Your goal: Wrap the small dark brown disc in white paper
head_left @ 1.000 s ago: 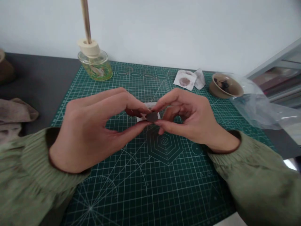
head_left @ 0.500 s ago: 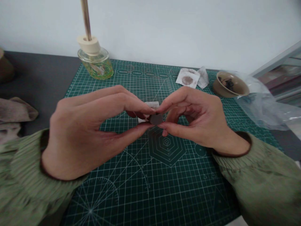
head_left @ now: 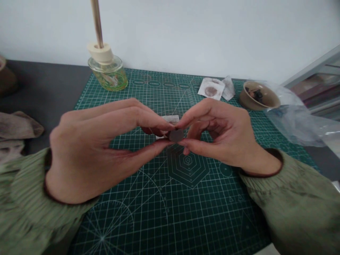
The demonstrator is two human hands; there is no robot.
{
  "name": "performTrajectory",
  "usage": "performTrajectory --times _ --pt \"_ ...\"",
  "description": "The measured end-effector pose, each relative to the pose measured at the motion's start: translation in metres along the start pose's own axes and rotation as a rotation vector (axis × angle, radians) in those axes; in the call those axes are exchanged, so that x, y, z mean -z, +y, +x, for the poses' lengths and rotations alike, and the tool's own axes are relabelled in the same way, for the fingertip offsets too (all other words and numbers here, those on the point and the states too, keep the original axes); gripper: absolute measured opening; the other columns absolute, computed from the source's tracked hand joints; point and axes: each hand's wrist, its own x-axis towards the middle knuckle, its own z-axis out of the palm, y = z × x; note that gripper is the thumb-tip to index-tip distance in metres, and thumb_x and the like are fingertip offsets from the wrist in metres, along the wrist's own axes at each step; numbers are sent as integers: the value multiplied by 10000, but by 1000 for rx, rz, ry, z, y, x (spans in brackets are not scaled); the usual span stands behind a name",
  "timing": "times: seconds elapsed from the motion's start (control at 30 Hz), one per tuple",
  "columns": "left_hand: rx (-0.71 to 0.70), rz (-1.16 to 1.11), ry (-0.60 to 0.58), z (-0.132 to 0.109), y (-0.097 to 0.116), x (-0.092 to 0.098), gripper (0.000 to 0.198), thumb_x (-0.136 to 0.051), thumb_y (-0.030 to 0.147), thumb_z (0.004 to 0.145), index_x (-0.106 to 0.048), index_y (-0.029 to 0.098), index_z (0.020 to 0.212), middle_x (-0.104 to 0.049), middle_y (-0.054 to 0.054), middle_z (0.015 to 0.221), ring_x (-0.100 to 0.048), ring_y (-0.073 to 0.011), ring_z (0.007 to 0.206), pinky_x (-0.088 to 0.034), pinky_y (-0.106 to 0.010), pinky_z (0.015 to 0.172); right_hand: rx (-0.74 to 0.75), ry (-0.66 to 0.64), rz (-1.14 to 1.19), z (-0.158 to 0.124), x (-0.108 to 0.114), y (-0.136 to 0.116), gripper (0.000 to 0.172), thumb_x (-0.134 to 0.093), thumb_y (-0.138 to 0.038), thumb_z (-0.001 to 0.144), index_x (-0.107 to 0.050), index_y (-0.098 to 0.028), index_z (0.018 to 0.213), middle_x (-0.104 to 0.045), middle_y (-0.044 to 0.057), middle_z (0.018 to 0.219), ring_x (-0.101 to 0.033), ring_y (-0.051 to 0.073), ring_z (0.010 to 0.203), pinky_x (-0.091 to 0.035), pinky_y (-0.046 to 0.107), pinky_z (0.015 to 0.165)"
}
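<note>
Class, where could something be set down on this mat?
Free: the near mat between the sleeves; far strip between bottle and paper square. Crowded: far right, with bowl and plastic bag; middle, where left hand and right hand pinch a grey disc.

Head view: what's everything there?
Disc: one, grey, centre
Paper: one, white, behind disc
Mat: one, green, centre
Table: one, grey, under mat
Bottle: one, yellowish, back left
Sticks: several, brown, in bottle
Papers: at least two, whitish, back right
Bowl: one, tan, right of papers
Bits: several, dark, in bowl
Plastic: count unclear, transparent, right
Cloth: count unclear, brownish, left
Vessel: one, brown, left
Wall: one, white, back
Frame: one, grey, right
Unclear object: one, white, bottom
Left hand: one, on disc
Right hand: one, on disc
Sleeves: two, green, lower corners
</note>
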Motion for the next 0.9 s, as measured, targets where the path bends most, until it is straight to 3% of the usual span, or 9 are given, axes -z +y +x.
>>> performTrajectory --times 0.37,0.7,0.9 --pt "21 2 -7 0 0 2 166 -847 528 1215 -942 430 1309 -970 59 1211 -947 -244 953 -850 -427 873 7 6 -28 0 0 -1 323 -1140 -358 987 -900 -243 1170 -957 16 1062 -862 166 698 -697 296 603" --pt "4 3 -11 0 -1 0 125 -836 519 1242 -897 429 1303 -959 86 1232 -930 -187 950 -839 -371 888 -31 10 -39 0 -1 -2 344 -1140 -411 981 -902 -242 1161 -951 10 1010 -861 175 696 -699 298 608" --pt "13 -16 -2 0 -2 -1 147 -850 519 1229 -930 411 1289 -966 62 1217 -941 -218 965 -836 -390 871 -2 2 -41 -3 1 2 333 -1131 -382 1000 -912 -240 1208 -950 10 1030 -873 170 715 -707 291 641"
